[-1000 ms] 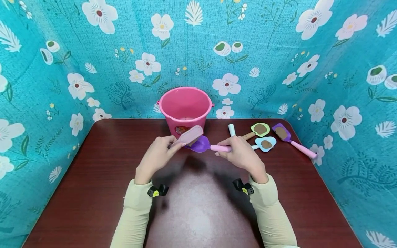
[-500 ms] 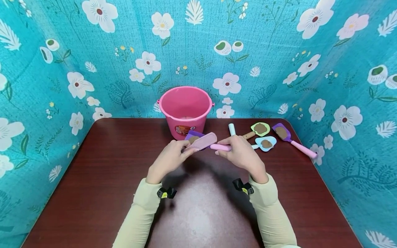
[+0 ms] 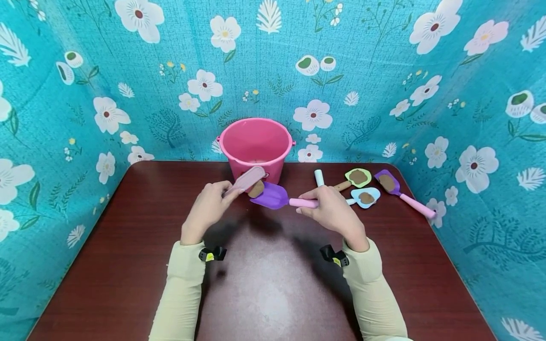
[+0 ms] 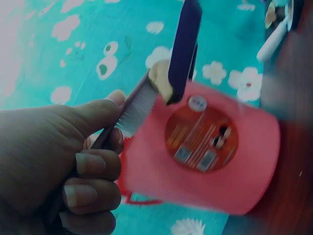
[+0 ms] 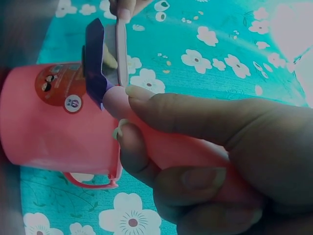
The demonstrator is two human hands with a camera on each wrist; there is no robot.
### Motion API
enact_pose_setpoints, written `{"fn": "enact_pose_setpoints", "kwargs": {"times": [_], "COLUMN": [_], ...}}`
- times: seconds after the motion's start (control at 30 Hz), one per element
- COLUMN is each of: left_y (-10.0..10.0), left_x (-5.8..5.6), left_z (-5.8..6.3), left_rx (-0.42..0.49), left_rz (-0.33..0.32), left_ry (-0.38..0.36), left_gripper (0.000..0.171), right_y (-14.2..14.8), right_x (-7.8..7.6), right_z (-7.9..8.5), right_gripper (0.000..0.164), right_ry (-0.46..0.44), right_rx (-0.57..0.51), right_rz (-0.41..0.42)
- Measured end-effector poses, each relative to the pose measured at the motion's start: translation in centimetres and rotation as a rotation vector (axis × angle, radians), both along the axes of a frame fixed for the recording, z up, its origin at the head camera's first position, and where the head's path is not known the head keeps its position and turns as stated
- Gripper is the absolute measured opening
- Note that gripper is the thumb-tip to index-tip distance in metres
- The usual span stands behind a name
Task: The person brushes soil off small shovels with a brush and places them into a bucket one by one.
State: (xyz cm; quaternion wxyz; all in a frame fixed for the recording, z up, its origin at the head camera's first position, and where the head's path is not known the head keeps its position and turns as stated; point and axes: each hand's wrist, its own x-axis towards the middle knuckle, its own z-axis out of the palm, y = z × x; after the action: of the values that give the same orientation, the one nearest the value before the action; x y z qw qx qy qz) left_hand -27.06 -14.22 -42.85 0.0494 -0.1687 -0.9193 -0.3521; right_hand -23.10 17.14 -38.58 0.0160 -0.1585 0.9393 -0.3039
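Observation:
My left hand (image 3: 206,207) grips a pale pink brush (image 3: 249,178) by its handle; its white bristles (image 4: 139,110) show in the left wrist view. In my right hand (image 3: 334,211) is the pink handle of a toy shovel (image 3: 273,196) with a purple blade, held above the table in front of the bucket. A brown lump (image 3: 256,190) sits at the blade's far left edge, right under the brush head. Behind both tools stands a pink bucket (image 3: 277,176), which the blade and brush partly overlap in the head view.
Right of the bucket lie a green scoop (image 3: 366,178) with a wooden handle, a light blue scoop (image 3: 375,194) and another purple shovel (image 3: 413,203), each bearing a brown patch. A pale blue handle (image 3: 318,177) lies beside them. Flowered teal cloth (image 3: 170,94) borders the table (image 3: 141,222).
The brush swept right across the blade, then came back left. The brown lump has shifted to the blade's left edge, leaving the blade's middle bare. My right hand stayed in place.

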Motion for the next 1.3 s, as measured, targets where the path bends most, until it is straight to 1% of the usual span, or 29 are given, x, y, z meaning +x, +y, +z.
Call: {"fn": "enact_pose_setpoints", "kwargs": {"times": [0.1, 0.23, 0.33, 0.5, 0.6, 0.7, 0.8, 0.93, 1.17, 1.3], "left_y": [-0.6, -0.4, 0.2, 2.0, 3.1, 3.8, 4.0, 3.8, 2.8, 2.0], "left_x": [-0.1, 0.1, 0.3, 0.7, 0.8, 0.8, 0.8, 0.8, 0.5, 0.4], "left_z": [0.2, 0.3, 0.2, 0.1, -0.1, -0.3, -0.5, -0.4, -0.3, -0.4], "left_rx": [0.007, 0.034, 0.064, 0.109, 0.106, 0.077, 0.047, 0.039, 0.047, 0.043], "left_rz": [0.014, -0.015, -0.061, -0.168, -0.229, -0.260, -0.246, -0.218, -0.202, -0.159], "left_ry": [-0.005, -0.021, -0.034, -0.040, -0.042, -0.046, -0.053, -0.060, -0.054, -0.050], "left_gripper": [0.027, 0.026, 0.024, 0.019, 0.019, 0.019, 0.020, 0.020, 0.022, 0.024], "right_y": [0.1, 0.1, 0.1, 0.0, 0.0, 0.0, 0.0, 0.0, 0.1, 0.2], "right_x": [0.0, -0.1, -0.1, -0.2, -0.2, -0.2, -0.1, 0.0, 0.0, 0.1], "right_z": [0.1, 0.0, -0.1, 0.0, 0.0, 0.1, 0.2, 0.3, 0.3, 0.3], "right_gripper": [0.034, 0.034, 0.034, 0.033, 0.034, 0.035, 0.035, 0.035, 0.035, 0.035], "right_ry": [0.009, 0.007, 0.006, 0.022, 0.028, 0.030, 0.029, 0.027, 0.019, 0.011], "right_rx": [0.000, -0.005, -0.010, -0.014, -0.014, -0.008, -0.005, -0.009, -0.019, -0.018], "right_rz": [-0.005, -0.002, -0.001, 0.001, -0.003, -0.010, -0.014, -0.014, -0.011, -0.021]}}
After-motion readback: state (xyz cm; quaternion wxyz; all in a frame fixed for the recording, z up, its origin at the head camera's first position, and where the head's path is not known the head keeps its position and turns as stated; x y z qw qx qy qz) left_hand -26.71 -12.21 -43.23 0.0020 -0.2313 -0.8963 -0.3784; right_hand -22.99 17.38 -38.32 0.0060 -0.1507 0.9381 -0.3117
